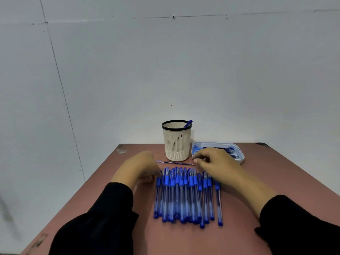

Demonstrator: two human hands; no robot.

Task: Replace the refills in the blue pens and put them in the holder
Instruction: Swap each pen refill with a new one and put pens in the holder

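A row of blue pens (187, 196) lies side by side on the reddish-brown bench (257, 173), caps pointing away from the person, and one pen sits slightly apart at the right end of the row. Beyond the row a single thin refill (174, 163) lies crosswise on the bench, just in front of the holder (177, 142), a cream slotted cup with a black rim that stands upright near the far edge. One blue pen (188, 124) leans inside the holder, its top poking above the rim on the right. Just right of the holder sits a shallow white tray (241, 155) with more blue refills in it. The left hand (139, 166) rests at the left end of the pen row, its fingers curled down toward the nearest pens; whether they pinch one I cannot tell, as the hand hides them. The right hand (217, 162) hovers by the right tip of the loose refill, fingers bent and drawn close together, and contact with the refill cannot be made out. Both arms wear black sleeves (103, 218)
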